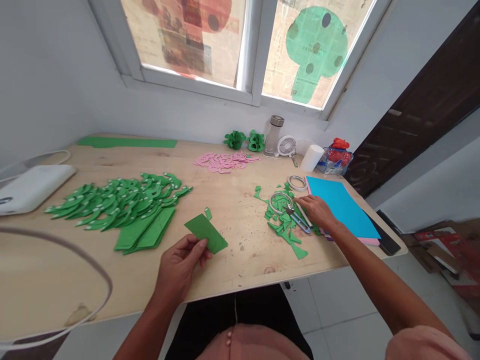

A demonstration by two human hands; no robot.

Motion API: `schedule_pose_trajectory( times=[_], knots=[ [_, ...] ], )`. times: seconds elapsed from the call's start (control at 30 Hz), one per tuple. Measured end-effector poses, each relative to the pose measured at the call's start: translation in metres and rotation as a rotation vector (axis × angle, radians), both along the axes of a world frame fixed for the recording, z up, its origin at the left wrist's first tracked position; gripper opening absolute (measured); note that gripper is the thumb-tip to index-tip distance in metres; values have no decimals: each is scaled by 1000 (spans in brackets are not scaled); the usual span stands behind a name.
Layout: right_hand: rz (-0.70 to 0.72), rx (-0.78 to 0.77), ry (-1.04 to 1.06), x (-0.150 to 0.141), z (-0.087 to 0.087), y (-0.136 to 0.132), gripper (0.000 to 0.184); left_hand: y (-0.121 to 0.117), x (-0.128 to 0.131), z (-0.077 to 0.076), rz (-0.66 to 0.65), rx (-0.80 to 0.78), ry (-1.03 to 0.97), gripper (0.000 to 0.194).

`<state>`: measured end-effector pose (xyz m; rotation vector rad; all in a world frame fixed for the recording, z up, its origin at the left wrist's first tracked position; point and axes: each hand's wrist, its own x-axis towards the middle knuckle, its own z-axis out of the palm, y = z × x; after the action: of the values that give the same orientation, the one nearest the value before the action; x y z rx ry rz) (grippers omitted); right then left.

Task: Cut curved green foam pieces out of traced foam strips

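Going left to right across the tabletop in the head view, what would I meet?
White device, piled green rectangles, single green paper rectangle held in the left hand, nearer whitish ring, blue sheet.

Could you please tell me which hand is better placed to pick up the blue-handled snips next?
Probably the right hand: it is close beside the blue-handled snips, while the left hand is farther away and holds a green paper rectangle.
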<state>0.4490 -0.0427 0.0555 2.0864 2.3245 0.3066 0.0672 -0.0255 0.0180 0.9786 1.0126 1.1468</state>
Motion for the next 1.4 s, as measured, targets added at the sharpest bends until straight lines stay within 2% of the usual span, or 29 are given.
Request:
schedule_pose_trajectory(
  times=[0.1,0.27,0.4,0.57,0.83,0.97,1.13,1.27,1.3,1.37,1.4],
  knots=[
    [-71,70,34,-10,2,-11,40,-1,1,2,1,-10,0,30],
    [-171,107,112,-35,-3,-27,23,-2,1,6,1,17,42,28],
    [-243,89,139,-48,-10,-25,16,-2,1,6,2,30,53,26],
    [-317,72,181,-48,-14,-18,9,-1,0,3,0,27,39,23],
    [-385,126,339,-49,-21,-18,9,0,-4,-2,-37,25,11,16],
    [-391,190,469,-57,-25,-22,18,0,-4,-2,-41,26,2,15],
    [-409,315,678,-73,-20,-27,25,2,-4,-2,-29,17,-9,13],
    [-341,282,896,-104,-14,-24,32,3,-1,1,-27,-7,51,15],
    [-312,250,982,-115,-13,-23,33,3,0,2,-35,-13,72,16],
    [-280,145,1385,-137,-10,-19,32,4,2,4,-52,-28,100,17],
    [-280,88,1508,-148,-9,-18,33,5,3,5,-60,-37,109,17]
  ],
)
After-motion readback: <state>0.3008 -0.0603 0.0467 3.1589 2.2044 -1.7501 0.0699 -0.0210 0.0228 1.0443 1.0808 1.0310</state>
